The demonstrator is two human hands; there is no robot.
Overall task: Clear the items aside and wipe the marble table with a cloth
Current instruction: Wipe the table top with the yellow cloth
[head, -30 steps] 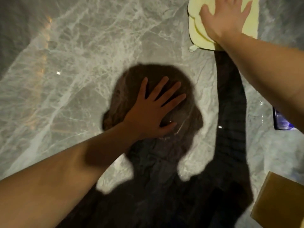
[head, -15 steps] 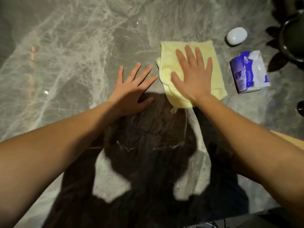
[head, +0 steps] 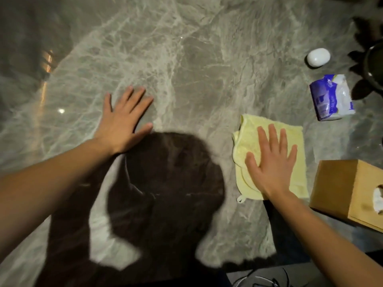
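The right hand lies flat on the folded yellow cloth. Its fingers are straight and slightly spread, pressing the cloth onto the marble table without gripping it, and the cloth's far edge shows just beyond the fingertips. The left hand rests palm-down on bare marble, fingers straight and fanned, holding nothing, well apart from the cloth. Beyond the right fingertips and off to their right lies a blue-and-white tissue pack (its print is too blurred to read). Farther still is a white oval object. Right of the right little finger stands a tan tissue box.
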